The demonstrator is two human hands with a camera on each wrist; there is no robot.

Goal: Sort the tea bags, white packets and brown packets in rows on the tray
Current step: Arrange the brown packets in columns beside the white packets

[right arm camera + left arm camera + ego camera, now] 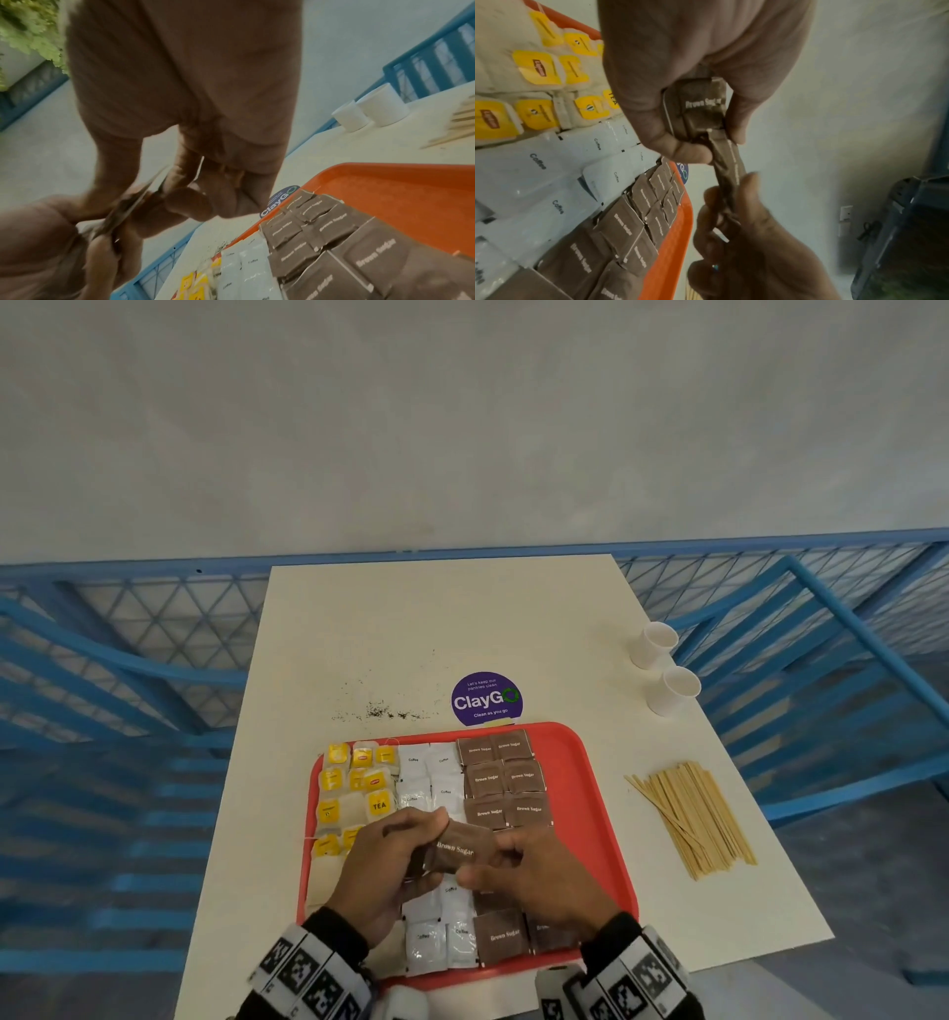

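A red tray [595, 762] holds yellow-tagged tea bags [359, 778] on its left, white coffee packets [429, 775] down the middle and brown sugar packets [506, 778] on the right. Above the tray's middle, my left hand [411, 845] grips a small stack of brown packets [700, 105]. My right hand [488, 865] pinches the near end of one brown packet [729, 162] that sticks out of that stack. In the right wrist view the right hand [159, 205] holds the packet's thin edge [123, 209] against the left hand [102, 239].
Two white paper cups [655, 644] [675, 690] stand at the table's right edge. A bundle of wooden stirrers [693, 819] lies right of the tray. A purple sticker [487, 700] and spilled tea crumbs [380, 711] lie behind it. Blue railings surround the table.
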